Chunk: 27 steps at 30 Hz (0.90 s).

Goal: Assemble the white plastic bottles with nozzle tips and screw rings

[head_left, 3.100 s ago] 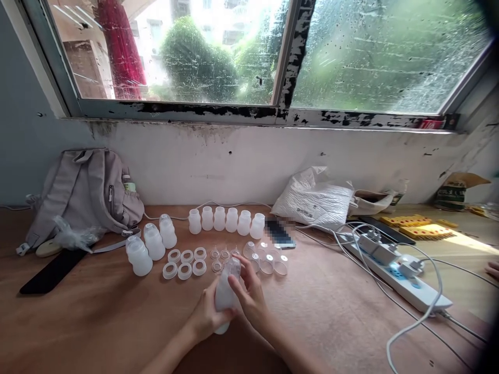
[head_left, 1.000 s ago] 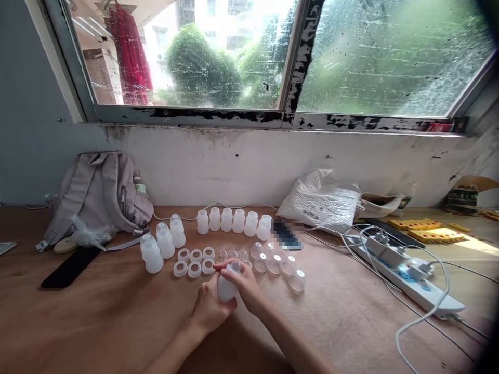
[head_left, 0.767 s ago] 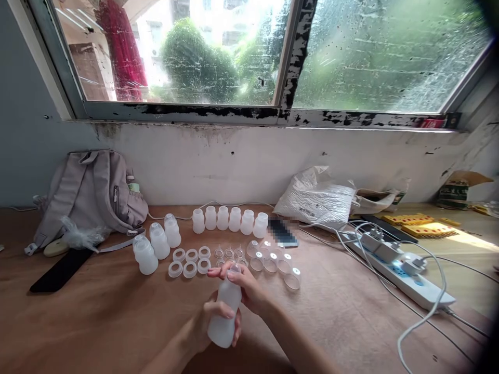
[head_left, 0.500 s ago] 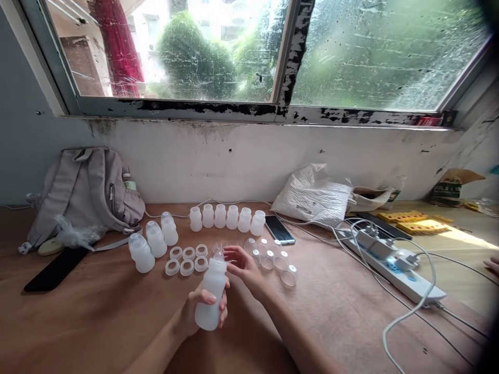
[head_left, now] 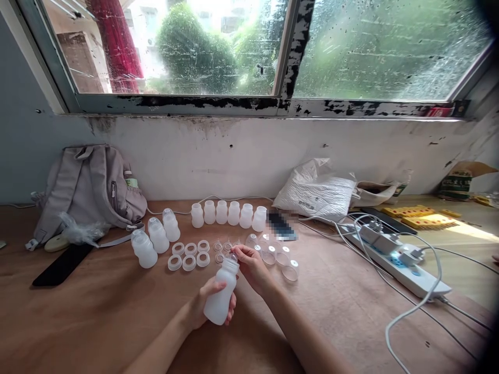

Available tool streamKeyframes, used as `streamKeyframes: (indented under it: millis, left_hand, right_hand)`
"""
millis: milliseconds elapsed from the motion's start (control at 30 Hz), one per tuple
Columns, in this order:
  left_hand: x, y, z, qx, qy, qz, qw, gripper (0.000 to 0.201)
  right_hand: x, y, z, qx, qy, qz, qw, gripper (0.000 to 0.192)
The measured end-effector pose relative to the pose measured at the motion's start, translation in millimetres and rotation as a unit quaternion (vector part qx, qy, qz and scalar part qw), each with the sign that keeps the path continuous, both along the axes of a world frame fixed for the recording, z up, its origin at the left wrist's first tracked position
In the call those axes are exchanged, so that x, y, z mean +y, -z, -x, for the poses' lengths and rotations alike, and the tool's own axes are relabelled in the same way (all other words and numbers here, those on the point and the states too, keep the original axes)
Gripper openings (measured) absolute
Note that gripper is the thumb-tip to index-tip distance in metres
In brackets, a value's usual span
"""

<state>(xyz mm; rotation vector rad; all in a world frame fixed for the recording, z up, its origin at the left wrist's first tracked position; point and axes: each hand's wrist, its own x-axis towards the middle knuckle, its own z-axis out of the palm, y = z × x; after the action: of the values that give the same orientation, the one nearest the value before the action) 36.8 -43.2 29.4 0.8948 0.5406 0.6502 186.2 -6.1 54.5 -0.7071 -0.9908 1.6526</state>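
Where left fingers (head_left: 232, 305) curl, a bottle (head_left: 220, 299) sits (tilted).

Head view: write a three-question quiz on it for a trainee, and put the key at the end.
1. Which hand grips the body of the tilted bottle?
2. True or false: the backpack is left of the silver bag in the picture.
3. How many upright white bottles form the back row? A: four. B: six. C: nine.

Key: 1. The left hand; the right hand is at its clear top. 2. True. 3. B.
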Motion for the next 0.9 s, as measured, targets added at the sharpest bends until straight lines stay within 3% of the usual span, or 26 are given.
streamKeyframes:
  millis: [200,367,433,567,767,900]
  left_hand:
    - [0.7,-1.8,-1.5,0.058,-0.064,-0.072,0.994,0.037]
    - [7.6,-12.8,5.4,0.175,-0.161,-0.251,0.938,0.036]
    - [14.0,-18.4,10.7,0.234,-0.191,-0.324,0.897,0.039]
    - [36.7,-35.9,24.4,0.386,-0.246,-0.442,0.771,0.038]
    - [91.3,-80.0,49.8,0.549,-0.162,-0.499,0.651,0.042]
    - [126.7,-106.9,64.4,0.665,-0.134,-0.493,0.545,0.043]
  right_hand:
    - [7.1,1.8,-8.1,0.020,0.071,0.000,0.997,0.022]
    - [15.0,7.8,-15.5,0.010,0.121,-0.013,0.993,0.018]
    - [15.5,9.2,-16.3,-0.010,0.129,-0.022,0.991,0.017]
    - [12.6,9.6,-14.3,-0.053,0.132,-0.020,0.990,0.018]
    - [6.6,6.6,-7.0,-0.111,0.138,-0.051,0.983,0.022]
    - [5.1,5.1,-4.0,-0.150,0.137,-0.091,0.975,0.023]
